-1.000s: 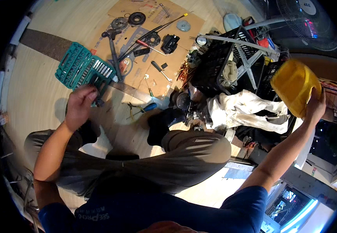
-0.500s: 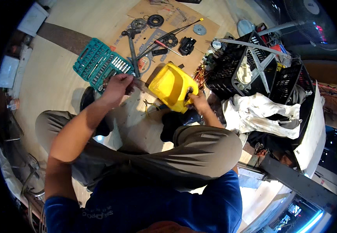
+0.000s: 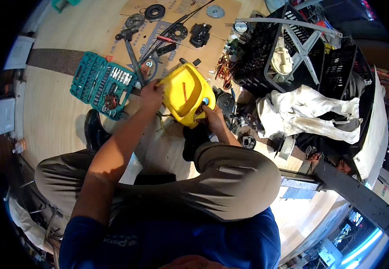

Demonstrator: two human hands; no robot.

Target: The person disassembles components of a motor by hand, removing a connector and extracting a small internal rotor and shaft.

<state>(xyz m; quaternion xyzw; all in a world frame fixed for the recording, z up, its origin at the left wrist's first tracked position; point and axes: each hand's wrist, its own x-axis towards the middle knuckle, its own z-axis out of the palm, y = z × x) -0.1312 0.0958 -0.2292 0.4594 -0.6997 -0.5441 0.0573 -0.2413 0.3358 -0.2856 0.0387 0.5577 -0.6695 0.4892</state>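
Note:
A yellow plastic jug (image 3: 175, 102) with one side cut open is tilted above the floor, its opening facing up. My right hand (image 3: 213, 119) is closed round its handle at the lower right. A thin reddish-brown strip (image 3: 184, 89) shows inside the jug. My left hand (image 3: 151, 96) is at the jug's left rim, slightly blurred, with its fingers curled in. What they hold, if anything, I cannot make out. Beside that hand lies an open teal socket set case (image 3: 87, 80) with a round copper-coloured part (image 3: 111, 101) on it. A hammer (image 3: 131, 56) lies just beyond.
Flattened cardboard (image 3: 176, 11) at the far side carries round dark parts, cables and a red-handled screwdriver (image 3: 172, 41). To the right stand black crates (image 3: 266, 49) with a stained white cloth (image 3: 309, 112) draped in front. A blower wheel (image 3: 286, 148) lies near my right knee.
My left hand has moved right to the jug's rim. The jug has shifted left and tipped so more of its inside shows. The whole view has shifted too.

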